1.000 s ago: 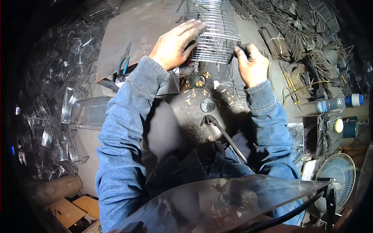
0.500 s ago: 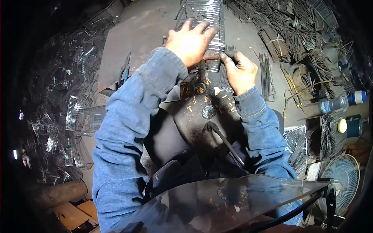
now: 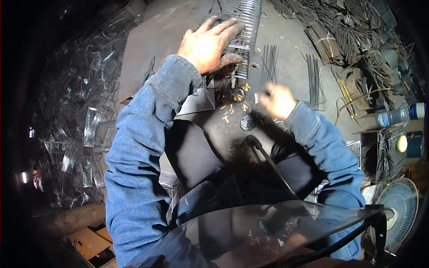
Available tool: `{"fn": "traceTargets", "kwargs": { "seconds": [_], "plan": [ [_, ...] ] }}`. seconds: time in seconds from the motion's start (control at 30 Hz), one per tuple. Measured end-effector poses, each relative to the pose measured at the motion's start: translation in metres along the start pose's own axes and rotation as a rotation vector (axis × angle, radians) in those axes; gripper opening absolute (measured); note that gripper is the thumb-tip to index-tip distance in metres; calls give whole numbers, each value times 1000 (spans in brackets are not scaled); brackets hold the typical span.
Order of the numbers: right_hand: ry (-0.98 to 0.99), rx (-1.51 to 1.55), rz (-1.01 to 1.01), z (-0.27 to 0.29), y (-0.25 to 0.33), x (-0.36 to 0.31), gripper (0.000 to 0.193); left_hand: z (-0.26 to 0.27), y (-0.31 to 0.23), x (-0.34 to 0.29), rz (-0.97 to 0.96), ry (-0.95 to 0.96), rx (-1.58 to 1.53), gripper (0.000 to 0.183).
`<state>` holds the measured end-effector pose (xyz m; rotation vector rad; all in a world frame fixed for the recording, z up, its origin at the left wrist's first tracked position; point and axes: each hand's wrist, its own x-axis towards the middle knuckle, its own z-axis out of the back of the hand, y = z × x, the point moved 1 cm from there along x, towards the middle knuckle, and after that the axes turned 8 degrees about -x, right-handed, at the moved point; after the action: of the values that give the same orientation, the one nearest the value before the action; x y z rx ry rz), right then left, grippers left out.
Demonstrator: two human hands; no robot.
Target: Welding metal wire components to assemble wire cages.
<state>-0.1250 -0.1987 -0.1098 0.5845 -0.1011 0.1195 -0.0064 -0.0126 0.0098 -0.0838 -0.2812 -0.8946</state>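
The wire basket [image 3: 250, 22] lies ahead of the person, along the right side of the flat sheet [image 3: 152, 42]. Its long axis runs away from the body, with the near end toward the knees and the far end at the top of the view. The left hand [image 3: 208, 47] is the nearer one: it rests on the basket's left side, palm down, fingers well spread and thumb by the near end; whether it presses or merely lies there, I cannot tell. The right hand [image 3: 278, 100] is apart from the basket, nearer the body and to the right of its near end. It is blurred and looks loosely curled; whether it holds anything I cannot tell. Just beyond it, thin rods [image 3: 269, 62] lie on the floor [image 3: 288, 38], with a second bunch [image 3: 314, 80] farther right. A small round dish [image 3: 247, 123] stands on the floor to its lower left.

Half a second ago the right hand was at the basket's near right edge, fingertips together; now it is lower and clear of the wire. The left hand stays on the basket.
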Motion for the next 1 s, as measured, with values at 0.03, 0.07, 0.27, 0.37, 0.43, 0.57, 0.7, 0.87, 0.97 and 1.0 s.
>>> {"fn": "traceTargets", "kwargs": {
  "seconds": [0.03, 0.07, 0.27, 0.37, 0.43, 0.57, 0.7, 0.87, 0.97, 1.0],
  "plan": [
    [397, -79, -141, -23, -13, -15, 49, -1, 0, 1, 23, 8, 64, 78],
    [580, -197, -160, -47, -23, -37, 46, -1, 1, 1, 27, 19, 74, 79],
    [886, 83, -384, -191, -55, -85, 54, -4, 2, 0, 14, 0, 55, 74],
    [814, 54, -386, -214, -49, -68, 45, -6, 6, 0, 9, 5, 99, 74],
    [756, 185, -250, -203, -41, -50, 42, -6, 7, 0, -30, 0, 21, 76],
    [312, 301, -29, -131, -31, 14, 52, -6, 9, 2, -26, 3, 50, 78],
    [406, 758, -539, -67, -8, 55, 21, -6, 10, 1, -8, 17, 74, 80],
    [302, 1206, -432, 21, -4, -44, 17, -9, 16, 0, -62, 9, 8, 79],
    [142, 1284, -504, 37, -6, -96, 22, -9, 20, 0, -117, -17, -21, 79],
    [225, 1359, -502, 42, -7, -109, 25, -9, 20, 0, -100, -33, 32, 80]
  ]
}}
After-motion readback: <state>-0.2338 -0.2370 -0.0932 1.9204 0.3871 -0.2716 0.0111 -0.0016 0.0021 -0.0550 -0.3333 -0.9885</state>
